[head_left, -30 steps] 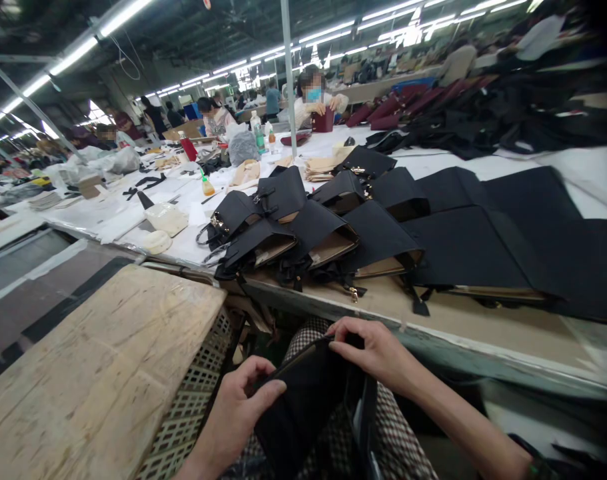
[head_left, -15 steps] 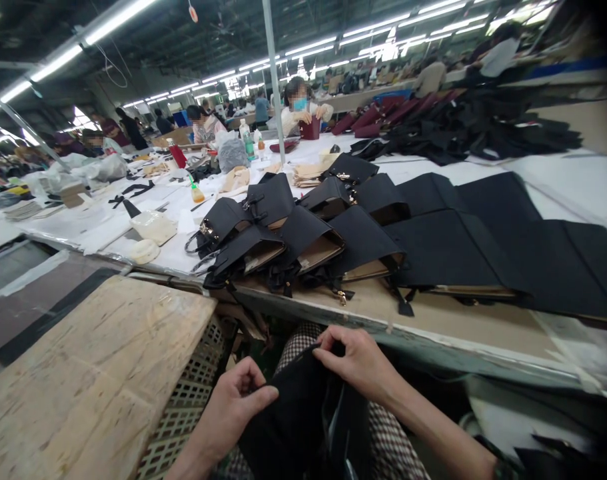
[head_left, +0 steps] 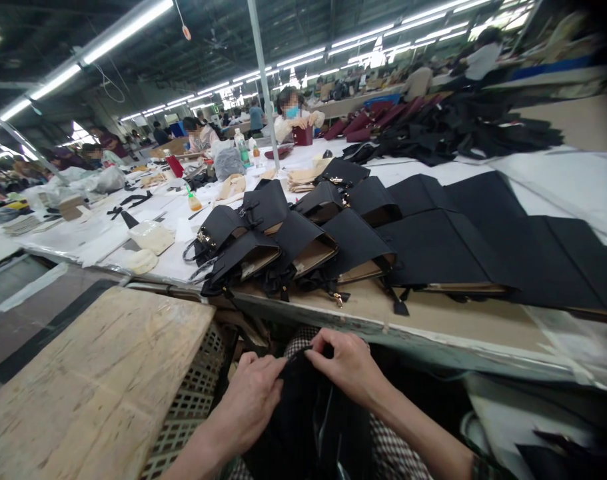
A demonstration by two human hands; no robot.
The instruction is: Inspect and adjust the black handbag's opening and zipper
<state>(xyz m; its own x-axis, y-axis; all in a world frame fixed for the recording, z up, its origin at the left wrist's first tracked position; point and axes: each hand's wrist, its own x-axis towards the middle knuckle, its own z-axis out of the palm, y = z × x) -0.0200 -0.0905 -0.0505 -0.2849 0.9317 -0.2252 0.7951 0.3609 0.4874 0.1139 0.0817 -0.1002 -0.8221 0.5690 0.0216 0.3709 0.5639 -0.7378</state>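
Observation:
On my lap, below the table edge, lies a black bag piece [head_left: 308, 420]. My left hand [head_left: 250, 400] grips its upper left edge with the fingers curled over it. My right hand [head_left: 346, 363] pinches the same top edge just to the right, and the fingertips of both hands nearly touch. On the long worktable [head_left: 443, 323] in front of me lies a row of finished black handbags [head_left: 283, 243] with gold hardware, overlapping one another. Flat black panels [head_left: 483, 233] stretch away to the right of them.
A wooden board [head_left: 98, 373] rests on a white plastic crate [head_left: 193, 400] at my left. Bottles, paper patterns and bags litter the far table. Several people work farther along it, one holding a dark red bag [head_left: 303, 135]. A metal pole [head_left: 263, 80] rises mid-table.
My left hand has moved up and right along the black piece, closing the gap to my right hand. The camera view has shifted slightly.

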